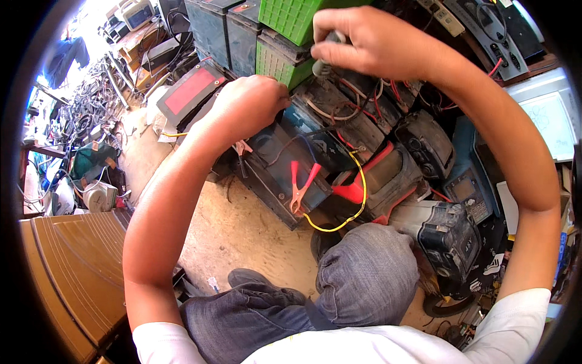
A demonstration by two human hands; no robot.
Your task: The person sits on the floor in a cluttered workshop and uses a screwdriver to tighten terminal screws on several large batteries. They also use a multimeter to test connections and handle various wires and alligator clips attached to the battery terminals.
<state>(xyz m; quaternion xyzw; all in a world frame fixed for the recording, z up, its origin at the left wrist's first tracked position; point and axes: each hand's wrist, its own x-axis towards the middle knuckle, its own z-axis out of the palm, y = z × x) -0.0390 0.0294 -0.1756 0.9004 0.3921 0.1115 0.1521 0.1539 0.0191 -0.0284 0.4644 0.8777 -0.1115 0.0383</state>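
My right hand [370, 45] is raised over the batteries at the upper right, its fingers closed round a small grey rounded object [322, 65] whose kind I cannot make out. My left hand [251, 100] is curled above the dark battery [282, 173], its fingertips turned away and what they hold hidden. A red-handled crocodile clip [300, 185] with a yellow wire [365, 194] lies on that battery. Another clip [243, 150] with a copper-coloured jaw sits at its left end. Beside my left hand is a battery with a red label [191, 91].
Green-cased batteries [284, 57] and tall grey batteries [209, 30] stand at the back. To the right are a red and black device [385, 182] and a dusty black-ended case [448, 236]. Tangled cables [79, 100] fill the far left; a brown panel [79, 273] is at lower left.
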